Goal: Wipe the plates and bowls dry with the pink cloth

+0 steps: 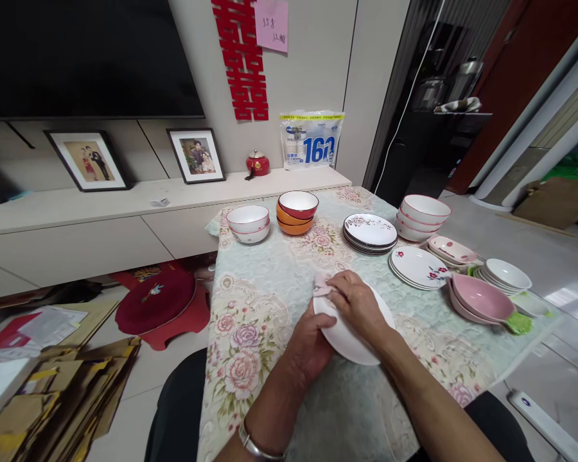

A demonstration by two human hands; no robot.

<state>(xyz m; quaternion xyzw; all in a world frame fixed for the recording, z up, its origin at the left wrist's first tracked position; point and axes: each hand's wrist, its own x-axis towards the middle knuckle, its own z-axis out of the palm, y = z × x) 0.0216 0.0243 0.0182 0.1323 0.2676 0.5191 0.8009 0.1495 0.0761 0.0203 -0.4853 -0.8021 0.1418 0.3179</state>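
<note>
A white plate (354, 337) is held tilted above the near part of the table. My left hand (311, 340) grips its left edge, thumb on the upper face and fingers underneath. My right hand (359, 305) lies over the plate and presses a pale pink cloth (322, 284) against its far left rim. Beyond the hands stand white bowls (248, 220), orange and red bowls (297, 215) and a stack of dark-rimmed plates (370, 231). To the right of the held plate are flowered plates (419, 267).
On the right of the flowered tablecloth (264, 295) sit pink leaf-shaped dishes (481, 298), small white bowls (508, 274) and stacked red-rimmed bowls (424, 215). Behind is a cabinet (187, 202) with framed photos. A red stool (161, 301) stands left of the table.
</note>
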